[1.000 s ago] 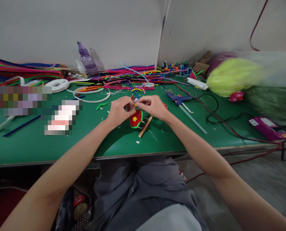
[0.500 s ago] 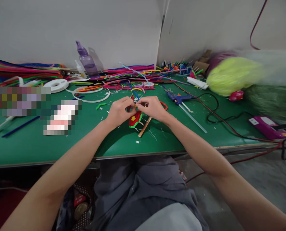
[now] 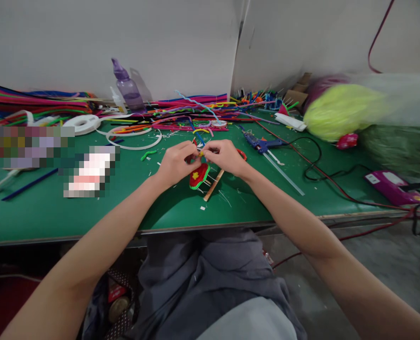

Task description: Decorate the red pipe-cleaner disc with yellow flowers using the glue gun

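Observation:
My left hand (image 3: 177, 161) and my right hand (image 3: 224, 157) meet over the middle of the green table (image 3: 125, 212). Fingertips of both are pinched round a small yellow pipe cleaner piece (image 3: 201, 153), partly hidden by the fingers. Just below them is a red fuzzy shape (image 3: 198, 178) with a green edge and a yellow flower on it. Thin white wires stick out at its right side. Beside it lies a flat wooden stick (image 3: 213, 186), its upper end behind my right hand. A red ring-like piece (image 3: 243, 154) shows partly behind that hand.
To the right lies a blue glue gun (image 3: 263, 143) with a clear glue stick and a black cable. Bundles of pipe cleaners (image 3: 181, 111), a purple bottle (image 3: 129, 92) and a white tape roll (image 3: 81, 124) are at the back. A purple power strip (image 3: 394, 187) lies far right.
My fingertips have parted slightly, and more of the yellow piece shows between them. My right hand has shifted slightly up. The things on the table lie as before.

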The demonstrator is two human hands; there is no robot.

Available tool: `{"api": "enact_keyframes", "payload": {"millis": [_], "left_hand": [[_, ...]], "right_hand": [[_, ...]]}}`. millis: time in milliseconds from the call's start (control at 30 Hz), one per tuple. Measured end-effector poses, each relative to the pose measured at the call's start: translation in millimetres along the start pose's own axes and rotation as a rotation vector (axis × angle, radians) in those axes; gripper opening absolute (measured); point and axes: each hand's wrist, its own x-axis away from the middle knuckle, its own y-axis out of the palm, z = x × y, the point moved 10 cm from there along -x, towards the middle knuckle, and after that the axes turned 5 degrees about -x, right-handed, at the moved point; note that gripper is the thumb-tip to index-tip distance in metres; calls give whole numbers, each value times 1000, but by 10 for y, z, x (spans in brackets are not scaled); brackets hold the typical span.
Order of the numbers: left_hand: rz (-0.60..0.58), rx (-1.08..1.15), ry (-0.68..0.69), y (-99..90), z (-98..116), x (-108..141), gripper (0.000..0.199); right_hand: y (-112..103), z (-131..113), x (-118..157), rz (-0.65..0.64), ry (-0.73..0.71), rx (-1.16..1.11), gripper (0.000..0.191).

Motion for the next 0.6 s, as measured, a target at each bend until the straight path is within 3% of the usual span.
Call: {"api": "enact_keyframes", "payload": {"millis": [167, 267, 400, 600], "left_hand": [[28, 39, -40, -37, -12, 1, 10], [50, 160, -194, -47, -141, 7, 12], [-24, 494, -436, 111, -335, 42, 20], [-136, 796, -562, 305, -360, 78, 22]], "right_hand": [[-10, -17, 1, -9, 12, -32, 17], [-20, -12, -4, -12, 11, -49, 23], [-126, -74, -4, 71, -58, -15, 19], [-164, -228, 11, 62, -173, 86, 17]]}}
